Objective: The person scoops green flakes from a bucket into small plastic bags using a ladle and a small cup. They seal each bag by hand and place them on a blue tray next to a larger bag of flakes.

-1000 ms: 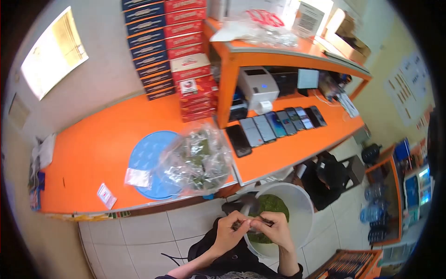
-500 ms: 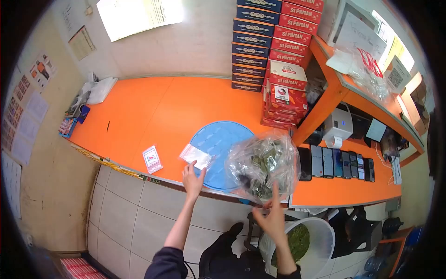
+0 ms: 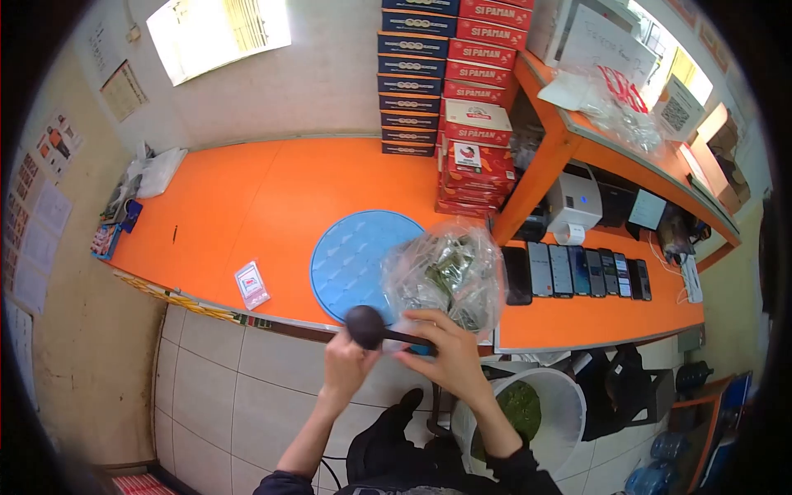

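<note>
A dark scoop (image 3: 365,325) with a round head hangs in front of the counter edge, its straight handle pointing right. My right hand (image 3: 452,353) is closed around that handle. My left hand (image 3: 345,368) is closed just below the scoop's head, pinching a small clear plastic bag (image 3: 397,337) that shows blurred between my hands. Beyond them, a large clear bag of green leafy stuff (image 3: 450,276) stands on the counter, overlapping the right side of a round blue mat (image 3: 351,264).
A printed packet (image 3: 252,285) lies left on the orange counter (image 3: 247,190). Box stacks (image 3: 478,161) rise at the back. To the right are several phones (image 3: 577,271) and a label printer (image 3: 573,202). Below stands a white bucket (image 3: 565,412) with green contents.
The small plastic bag has left the blue mat and come toward me with my left hand. My right hand has moved up and left and now holds the scoop. The view has shifted slightly.
</note>
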`<state>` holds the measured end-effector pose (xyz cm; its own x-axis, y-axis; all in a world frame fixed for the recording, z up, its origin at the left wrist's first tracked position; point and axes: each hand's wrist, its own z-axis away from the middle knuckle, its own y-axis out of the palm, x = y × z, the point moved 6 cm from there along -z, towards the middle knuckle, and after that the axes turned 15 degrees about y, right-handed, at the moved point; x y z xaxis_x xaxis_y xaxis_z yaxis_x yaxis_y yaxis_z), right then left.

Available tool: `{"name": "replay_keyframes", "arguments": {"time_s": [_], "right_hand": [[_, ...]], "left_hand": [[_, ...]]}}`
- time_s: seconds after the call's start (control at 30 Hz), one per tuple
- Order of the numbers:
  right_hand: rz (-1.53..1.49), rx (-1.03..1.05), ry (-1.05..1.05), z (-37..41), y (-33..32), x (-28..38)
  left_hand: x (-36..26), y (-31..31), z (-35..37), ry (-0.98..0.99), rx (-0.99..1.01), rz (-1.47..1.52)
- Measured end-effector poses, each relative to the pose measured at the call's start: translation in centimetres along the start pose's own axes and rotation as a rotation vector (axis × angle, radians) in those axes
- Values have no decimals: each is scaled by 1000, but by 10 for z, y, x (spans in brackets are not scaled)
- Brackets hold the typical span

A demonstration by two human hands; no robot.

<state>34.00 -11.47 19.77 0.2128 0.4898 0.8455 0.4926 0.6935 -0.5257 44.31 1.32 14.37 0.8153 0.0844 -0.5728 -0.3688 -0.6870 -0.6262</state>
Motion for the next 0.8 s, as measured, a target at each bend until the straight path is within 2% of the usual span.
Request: {"name": "replay_keyframes", "arguments": {"time_s": [0.03, 0.13, 0.17, 0.27, 0.3, 0.4, 0.47, 0.5, 0.53, 0.6, 0.63, 0.73, 0.8], "right_hand": [[90, 101, -8, 0, 1, 6], [214, 281, -13, 8, -2, -8], [88, 282, -3, 15, -14, -6], [-98, 178, 153, 49, -57, 0], [-89, 119, 184, 62, -66, -3], [-125, -48, 95, 100, -76, 2], [-36, 19, 26, 128, -62, -12], [37, -37, -5, 141, -63, -15], [112, -92, -35, 154, -63, -18], [214, -377, 25, 181, -73, -33], [266, -521, 57, 194, -78, -39], [286, -484, 262, 212, -79, -59], [149, -426, 324, 225, -77, -68]], "left_hand": [[-19, 2, 2, 30, 33, 92], [-44, 3, 5, -87, -20, 287], [-51, 2, 9, 121, -45, 202], [-54, 3, 41, -256, -715, 424], [-59, 23, 57, -596, -821, 647], [-100, 96, 74, -1015, -310, 1780], [-128, 116, 60, -1122, -43, 2087], [-126, 136, 58, -1368, -157, 2186], [-118, 152, 63, -1264, -108, 2164], [-115, 169, 61, -1049, -5, 2116], [-122, 170, 60, -988, -84, 2027], [-142, 174, 65, -1157, -106, 1723], [-143, 186, 78, -1180, -17, 1640]]}}
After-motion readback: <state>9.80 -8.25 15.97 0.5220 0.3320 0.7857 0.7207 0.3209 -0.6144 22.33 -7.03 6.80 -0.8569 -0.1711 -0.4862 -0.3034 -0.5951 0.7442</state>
